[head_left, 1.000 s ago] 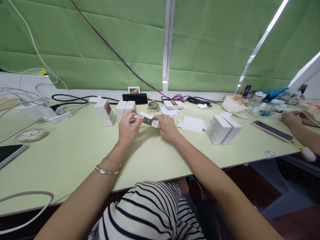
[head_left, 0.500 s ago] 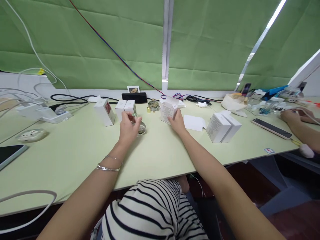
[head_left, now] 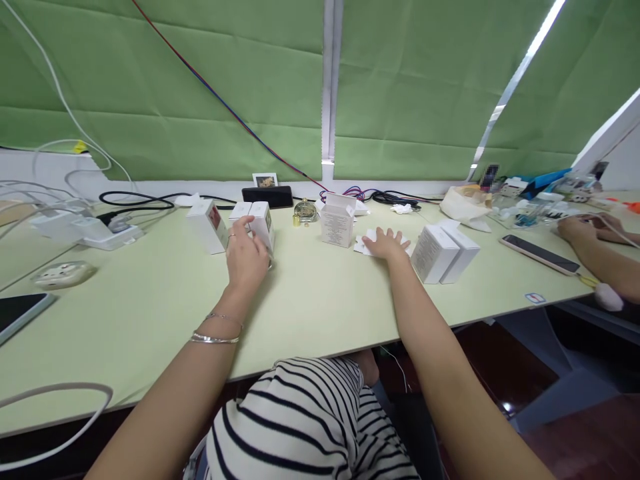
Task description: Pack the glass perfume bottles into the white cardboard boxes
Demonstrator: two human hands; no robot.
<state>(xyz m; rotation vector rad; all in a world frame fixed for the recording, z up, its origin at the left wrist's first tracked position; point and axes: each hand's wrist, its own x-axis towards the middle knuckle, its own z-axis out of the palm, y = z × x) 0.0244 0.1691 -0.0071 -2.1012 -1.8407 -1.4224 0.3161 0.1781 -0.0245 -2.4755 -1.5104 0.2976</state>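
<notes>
My left hand [head_left: 247, 257] is closed around a small glass perfume bottle [head_left: 271, 264], mostly hidden behind the fingers, in front of two white boxes [head_left: 263, 217]. With fingers spread, my right hand [head_left: 387, 245] rests on a white folded card [head_left: 361, 247]. Between the hands stands a white printed box [head_left: 337, 223], upright, its top flap raised; neither hand touches it. Behind it to the left sits a round glass bottle [head_left: 306, 210] with a gold cap [head_left: 296, 220] beside it.
Another white box [head_left: 207, 227] stands at left, and two more boxes [head_left: 435, 253] stand at right. A dark phone [head_left: 269, 196], cables [head_left: 395, 198] and a power strip [head_left: 107, 233] line the back. Another phone [head_left: 540, 254] lies near another person's hands [head_left: 577, 230] at far right.
My right hand has let go of the printed box, which stays standing, and moved right onto the white card. My left hand has turned over the bottle and shifted slightly left, hiding more of it.
</notes>
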